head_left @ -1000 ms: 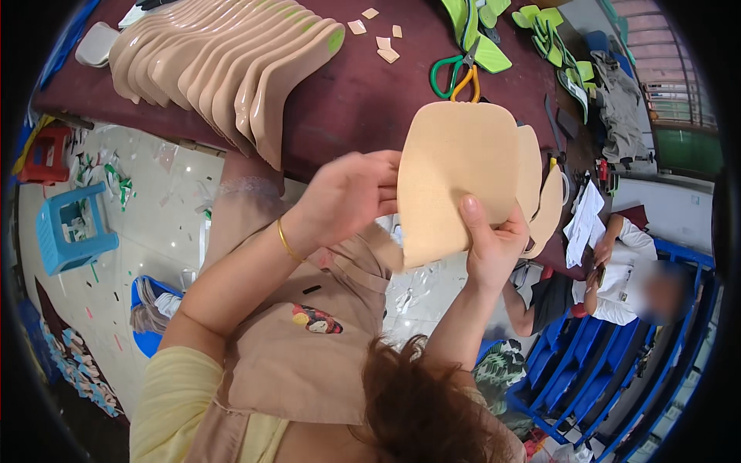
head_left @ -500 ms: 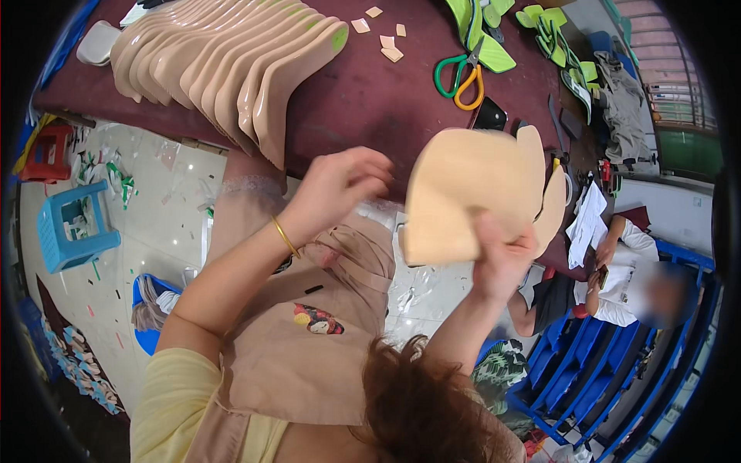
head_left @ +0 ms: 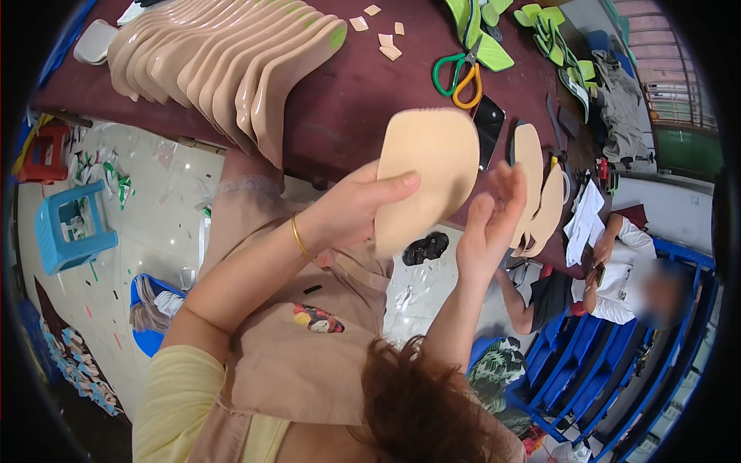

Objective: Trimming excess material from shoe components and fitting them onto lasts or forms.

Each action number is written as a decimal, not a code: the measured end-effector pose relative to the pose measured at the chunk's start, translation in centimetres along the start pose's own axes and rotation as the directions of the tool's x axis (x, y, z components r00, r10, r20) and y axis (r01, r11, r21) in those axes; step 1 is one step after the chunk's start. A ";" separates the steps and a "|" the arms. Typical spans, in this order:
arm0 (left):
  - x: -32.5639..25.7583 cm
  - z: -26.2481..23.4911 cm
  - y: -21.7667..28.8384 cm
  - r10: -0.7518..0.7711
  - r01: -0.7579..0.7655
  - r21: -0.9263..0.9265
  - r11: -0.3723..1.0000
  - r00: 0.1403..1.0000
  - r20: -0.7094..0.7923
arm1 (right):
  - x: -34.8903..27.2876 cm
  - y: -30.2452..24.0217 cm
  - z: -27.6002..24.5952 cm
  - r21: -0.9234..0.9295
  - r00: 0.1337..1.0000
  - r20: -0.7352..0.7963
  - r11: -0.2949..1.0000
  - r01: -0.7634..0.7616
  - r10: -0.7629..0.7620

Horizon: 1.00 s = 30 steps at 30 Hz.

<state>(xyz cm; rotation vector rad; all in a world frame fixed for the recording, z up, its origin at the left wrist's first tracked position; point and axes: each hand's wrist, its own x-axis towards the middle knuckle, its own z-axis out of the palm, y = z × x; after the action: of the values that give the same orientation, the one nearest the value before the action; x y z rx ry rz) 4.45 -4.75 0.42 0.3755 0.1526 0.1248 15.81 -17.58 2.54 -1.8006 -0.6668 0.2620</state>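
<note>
Since a moment ago the right hand [head_left: 488,224] has let go of the tan insole sheet [head_left: 426,174]; the grip has passed wholly to the left hand [head_left: 356,212]. That left hand is closed on the sheet's lower left edge, thumb across its face, holding it upright above the maroon worktop [head_left: 355,100]. The right hand hovers just right of the sheet, fingers spread and loose, holding nothing. A fanned stack of insoles [head_left: 231,65] lies up-left of the hands; scissors [head_left: 459,73] lie beyond them.

Bright even daylight, strong fisheye edge warp.
</note>
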 end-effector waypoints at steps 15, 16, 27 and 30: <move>1.3 -0.5 1.9 0.119 -0.047 -0.459 0.887 0.985 0.129 | 0.6 1.4 1.1 0.588 0.913 0.409 0.760 -0.277 0.017; 1.9 -0.6 2.3 0.170 -0.059 -0.511 0.857 0.970 0.173 | -0.5 2.9 1.7 0.644 0.896 0.433 0.660 -0.387 0.103; 5.8 -4.2 2.4 0.159 0.013 -0.647 0.763 0.965 0.206 | -4.3 2.9 2.0 0.550 0.735 0.609 0.508 -0.662 0.297; 7.7 -4.6 2.9 0.108 -0.076 -0.435 0.897 0.993 0.049 | -5.6 5.0 -0.6 0.545 0.694 0.688 0.480 -0.688 0.213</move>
<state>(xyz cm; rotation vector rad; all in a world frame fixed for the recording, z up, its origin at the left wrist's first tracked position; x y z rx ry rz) 10.97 0.75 -3.67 -0.0592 0.0318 0.2334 13.14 -22.21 -2.76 -0.9628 -0.2877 1.3040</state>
